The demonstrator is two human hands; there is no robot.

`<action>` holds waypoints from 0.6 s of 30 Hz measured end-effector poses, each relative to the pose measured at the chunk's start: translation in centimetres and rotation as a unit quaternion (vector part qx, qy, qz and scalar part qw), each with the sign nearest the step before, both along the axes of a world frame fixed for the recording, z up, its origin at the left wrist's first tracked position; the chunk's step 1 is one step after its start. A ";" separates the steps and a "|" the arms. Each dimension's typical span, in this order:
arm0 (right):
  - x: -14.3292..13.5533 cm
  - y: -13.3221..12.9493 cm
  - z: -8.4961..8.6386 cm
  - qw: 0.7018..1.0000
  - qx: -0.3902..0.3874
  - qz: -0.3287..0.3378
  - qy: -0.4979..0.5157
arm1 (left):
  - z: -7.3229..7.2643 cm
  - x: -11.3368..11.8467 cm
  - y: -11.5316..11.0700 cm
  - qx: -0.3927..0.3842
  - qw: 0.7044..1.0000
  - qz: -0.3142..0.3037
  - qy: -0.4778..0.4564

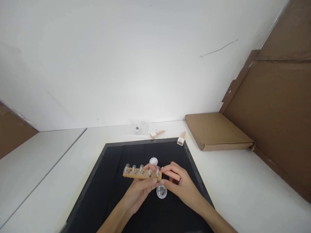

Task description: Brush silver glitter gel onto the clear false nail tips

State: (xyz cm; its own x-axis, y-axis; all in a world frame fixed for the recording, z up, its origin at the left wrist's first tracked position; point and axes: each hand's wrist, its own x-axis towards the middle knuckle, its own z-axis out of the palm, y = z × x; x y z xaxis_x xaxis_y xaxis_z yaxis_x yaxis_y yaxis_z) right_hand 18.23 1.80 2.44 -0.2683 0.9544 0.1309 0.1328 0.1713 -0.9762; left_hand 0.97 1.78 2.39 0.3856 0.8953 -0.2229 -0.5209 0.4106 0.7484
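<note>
My left hand [139,191] is closed around the right part of a tan, wavy-edged strip [138,176], held above the black mat. Several clear nail tips [142,169] stand in a row along it, with small silvery bits at their bases. My right hand [181,181] is at the strip's right end, fingers bent around a peach-coloured stick [173,175]. Its thumb and fingertips come close to the last nail tip; whether they touch it I cannot tell. Just below the hands sits a small round pot [161,191] with shiny silver contents. A white round lid [153,161] lies behind them.
The black mat [114,161] lies on a white table. At its far edge are two small bottles with peach caps, one left [153,134] and one right [181,140], and a clear tray [144,130] with a small silvery item. A flat cardboard box [218,131] lies at the right.
</note>
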 end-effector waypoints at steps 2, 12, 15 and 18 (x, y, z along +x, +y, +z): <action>-0.1 -0.1 0.1 1.000 0.004 -0.003 -0.010 | 0.0 0.1 0.0 0.013 1.000 -0.006 0.013; -0.1 -0.2 0.1 0.998 0.022 -0.036 -0.053 | -0.1 0.1 0.0 0.052 0.996 0.010 0.065; 0.1 -0.2 0.2 0.995 0.051 -0.065 -0.050 | 0.3 0.3 -0.1 0.044 0.995 0.031 0.086; 0.4 -0.2 0.3 0.993 0.071 -0.093 -0.030 | 0.8 0.5 -0.2 0.044 0.991 0.058 0.114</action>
State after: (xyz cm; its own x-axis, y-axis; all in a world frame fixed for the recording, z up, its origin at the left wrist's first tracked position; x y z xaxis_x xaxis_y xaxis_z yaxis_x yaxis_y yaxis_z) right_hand 18.61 1.64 2.77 -0.1012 0.9611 0.2569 0.2312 0.2739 -0.9336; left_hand 1.48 1.59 3.20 0.2276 0.9507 -0.2105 -0.3749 0.2850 0.8822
